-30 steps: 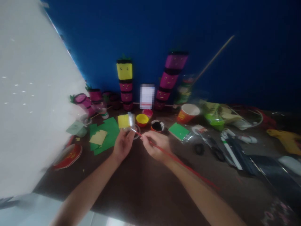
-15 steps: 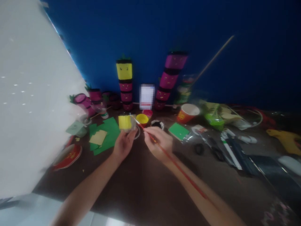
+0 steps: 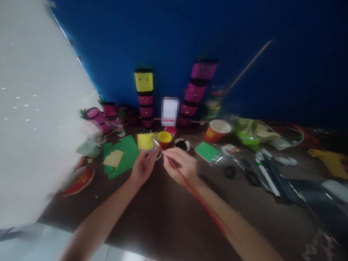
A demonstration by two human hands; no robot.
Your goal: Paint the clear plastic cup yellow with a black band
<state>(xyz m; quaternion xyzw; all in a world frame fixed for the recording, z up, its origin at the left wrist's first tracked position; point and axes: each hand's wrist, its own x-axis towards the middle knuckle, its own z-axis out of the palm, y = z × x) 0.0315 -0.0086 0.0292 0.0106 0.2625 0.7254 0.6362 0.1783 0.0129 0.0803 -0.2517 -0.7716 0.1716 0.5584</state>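
My left hand (image 3: pixel 142 169) is closed around the lower part of a clear cup (image 3: pixel 145 141) whose side is partly painted yellow. A long red paintbrush (image 3: pixel 201 199) is pinched in my right hand (image 3: pixel 181 167), its handle running back along my forearm. The brush tip is at the right side of the cup, over its unpainted part; blur hides whether it touches. Just behind the tip stands a small tub of yellow paint (image 3: pixel 164 134). To its right sits a white-rimmed tub of black paint (image 3: pixel 182 145), and a pink tub (image 3: pixel 170 129) is behind.
Green sheets (image 3: pixel 130 150) lie at left near a red-rimmed bowl (image 3: pixel 78 181). Behind stand painted cup stacks (image 3: pixel 144 81) and a blurred screen (image 3: pixel 170 111). A red paper cup (image 3: pixel 216 131), a green pad (image 3: pixel 206 151), markers (image 3: pixel 268 177) and a yellow glue gun (image 3: pixel 326 159) fill the right.
My right hand has shifted slightly left, and the brush tip has moved a little right and down along the cup. My left hand and the cup have hardly moved.
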